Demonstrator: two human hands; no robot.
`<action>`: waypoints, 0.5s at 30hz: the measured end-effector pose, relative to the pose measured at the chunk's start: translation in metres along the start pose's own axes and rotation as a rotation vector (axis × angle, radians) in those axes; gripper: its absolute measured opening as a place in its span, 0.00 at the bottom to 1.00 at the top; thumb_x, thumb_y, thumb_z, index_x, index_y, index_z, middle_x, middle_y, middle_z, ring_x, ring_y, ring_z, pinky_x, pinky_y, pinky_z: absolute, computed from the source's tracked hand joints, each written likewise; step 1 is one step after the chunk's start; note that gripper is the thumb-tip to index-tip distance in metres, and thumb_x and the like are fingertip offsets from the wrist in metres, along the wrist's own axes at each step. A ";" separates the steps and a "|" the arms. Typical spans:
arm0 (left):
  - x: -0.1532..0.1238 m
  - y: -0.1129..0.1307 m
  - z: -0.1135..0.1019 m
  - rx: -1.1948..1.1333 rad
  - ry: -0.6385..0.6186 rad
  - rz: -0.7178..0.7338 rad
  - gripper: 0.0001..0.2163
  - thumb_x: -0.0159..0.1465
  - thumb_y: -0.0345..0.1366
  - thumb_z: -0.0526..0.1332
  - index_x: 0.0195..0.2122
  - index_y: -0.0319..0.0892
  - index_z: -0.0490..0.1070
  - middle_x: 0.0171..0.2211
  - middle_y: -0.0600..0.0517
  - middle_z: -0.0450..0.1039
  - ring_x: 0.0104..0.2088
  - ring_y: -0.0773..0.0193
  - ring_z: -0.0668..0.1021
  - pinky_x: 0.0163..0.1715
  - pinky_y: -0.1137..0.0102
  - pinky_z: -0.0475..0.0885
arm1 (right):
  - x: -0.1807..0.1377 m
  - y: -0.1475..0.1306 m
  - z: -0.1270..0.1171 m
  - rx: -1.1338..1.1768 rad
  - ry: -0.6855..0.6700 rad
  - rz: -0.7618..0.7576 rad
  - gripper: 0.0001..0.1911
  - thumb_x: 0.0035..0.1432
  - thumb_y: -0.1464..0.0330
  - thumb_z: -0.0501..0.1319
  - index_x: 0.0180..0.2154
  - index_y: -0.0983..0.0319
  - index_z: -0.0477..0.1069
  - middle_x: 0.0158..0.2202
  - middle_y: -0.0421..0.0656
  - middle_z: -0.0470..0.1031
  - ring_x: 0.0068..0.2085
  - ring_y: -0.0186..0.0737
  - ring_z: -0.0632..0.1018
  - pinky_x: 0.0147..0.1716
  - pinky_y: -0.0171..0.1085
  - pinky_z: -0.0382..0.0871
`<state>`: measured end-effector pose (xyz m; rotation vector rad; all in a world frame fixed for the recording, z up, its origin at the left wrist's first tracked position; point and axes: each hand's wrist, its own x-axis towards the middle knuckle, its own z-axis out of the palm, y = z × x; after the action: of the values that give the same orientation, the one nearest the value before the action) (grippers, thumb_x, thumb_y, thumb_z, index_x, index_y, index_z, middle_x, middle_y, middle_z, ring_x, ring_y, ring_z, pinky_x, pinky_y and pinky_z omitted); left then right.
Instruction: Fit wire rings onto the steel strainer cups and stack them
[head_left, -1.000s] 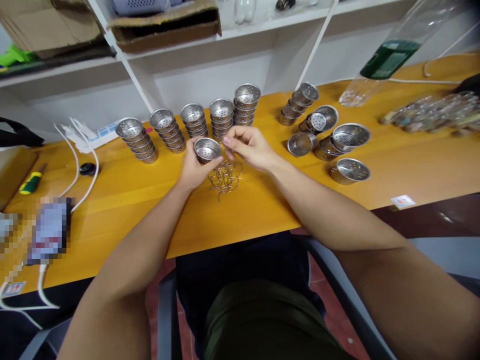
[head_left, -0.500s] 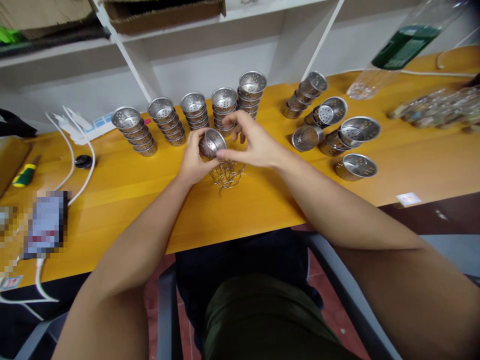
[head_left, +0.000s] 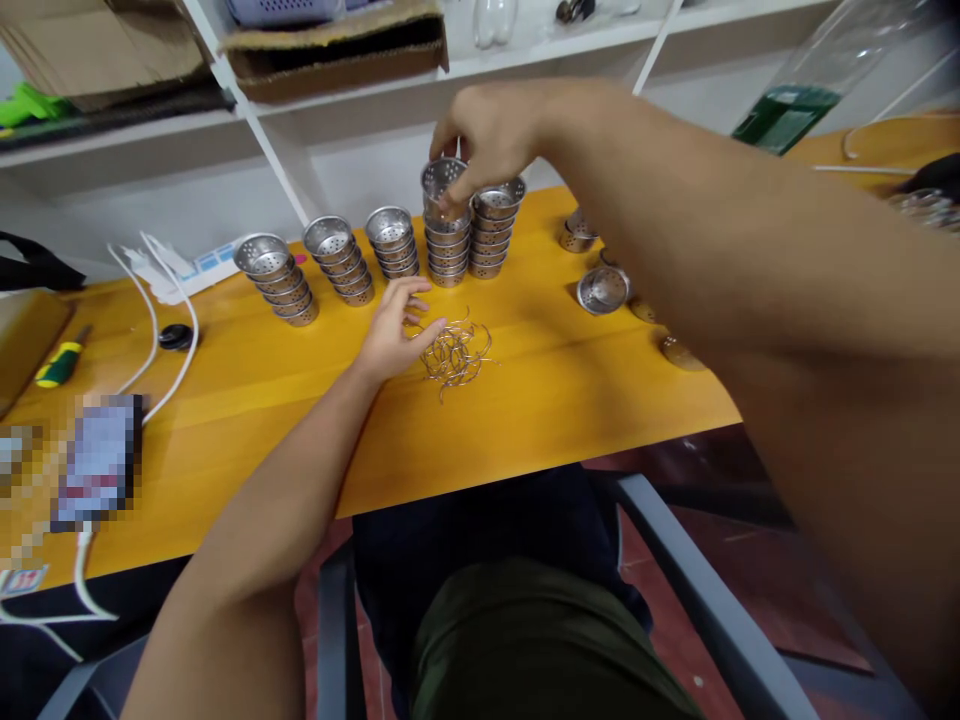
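Observation:
My right hand (head_left: 487, 130) is raised at the back of the orange table (head_left: 570, 380) and pinches a small perforated steel cup (head_left: 441, 178) by its rim, just above a stack of the same cups (head_left: 448, 245). Another stack (head_left: 495, 228) stands right beside it. My left hand (head_left: 394, 330) rests low on the table with its fingers apart, fingertips at the edge of a tangle of thin wire rings (head_left: 454, 352). It holds nothing.
More cup stacks (head_left: 337, 262) line the back left. Loose cups (head_left: 602, 290) lie to the right, partly hidden by my forearm. White cables (head_left: 161, 330), a screwdriver (head_left: 64, 362) and a clear bottle (head_left: 810, 80) are around. White shelving rises behind.
My right hand took the cup from my left hand and lifted it up to the stack at the back. My left hand let go and dropped to the wire rings.

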<state>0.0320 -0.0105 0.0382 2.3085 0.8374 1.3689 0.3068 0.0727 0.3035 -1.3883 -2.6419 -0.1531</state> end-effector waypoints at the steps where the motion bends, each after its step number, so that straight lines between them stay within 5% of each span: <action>1: 0.001 0.002 -0.001 0.008 -0.010 0.000 0.27 0.79 0.46 0.80 0.74 0.50 0.77 0.73 0.39 0.80 0.54 0.55 0.91 0.49 0.62 0.92 | 0.007 0.000 0.004 -0.040 -0.040 0.012 0.38 0.65 0.58 0.94 0.70 0.70 0.94 0.52 0.47 0.96 0.37 0.32 0.74 0.43 0.37 0.68; 4: 0.002 0.006 -0.002 0.027 -0.022 -0.005 0.26 0.78 0.43 0.80 0.73 0.49 0.78 0.73 0.39 0.81 0.53 0.56 0.91 0.49 0.63 0.91 | 0.018 -0.003 0.021 -0.066 -0.086 0.044 0.43 0.66 0.55 0.93 0.74 0.68 0.92 0.59 0.51 0.97 0.41 0.33 0.83 0.45 0.36 0.69; 8: 0.001 0.007 -0.002 0.051 -0.040 -0.029 0.25 0.78 0.42 0.80 0.73 0.49 0.79 0.73 0.39 0.81 0.53 0.55 0.91 0.50 0.62 0.91 | 0.018 -0.008 0.031 -0.027 -0.091 0.121 0.42 0.69 0.54 0.91 0.76 0.64 0.91 0.63 0.56 0.96 0.63 0.57 0.94 0.64 0.50 0.80; 11: 0.001 0.006 -0.001 0.055 -0.052 -0.032 0.26 0.78 0.42 0.80 0.73 0.49 0.78 0.73 0.40 0.81 0.54 0.55 0.91 0.50 0.62 0.91 | 0.011 -0.009 0.032 0.026 -0.123 0.133 0.41 0.71 0.59 0.91 0.77 0.67 0.89 0.64 0.60 0.95 0.67 0.66 0.93 0.71 0.59 0.82; 15: 0.001 0.004 -0.002 0.060 -0.030 -0.006 0.26 0.78 0.41 0.79 0.73 0.51 0.78 0.74 0.40 0.80 0.53 0.55 0.91 0.49 0.62 0.91 | -0.024 0.003 0.019 0.239 0.152 0.115 0.42 0.83 0.60 0.83 0.83 0.81 0.79 0.77 0.72 0.86 0.73 0.62 0.90 0.75 0.50 0.80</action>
<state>0.0321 -0.0129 0.0416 2.3638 0.8871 1.3202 0.3207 0.0582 0.2802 -1.3839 -2.3618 0.0670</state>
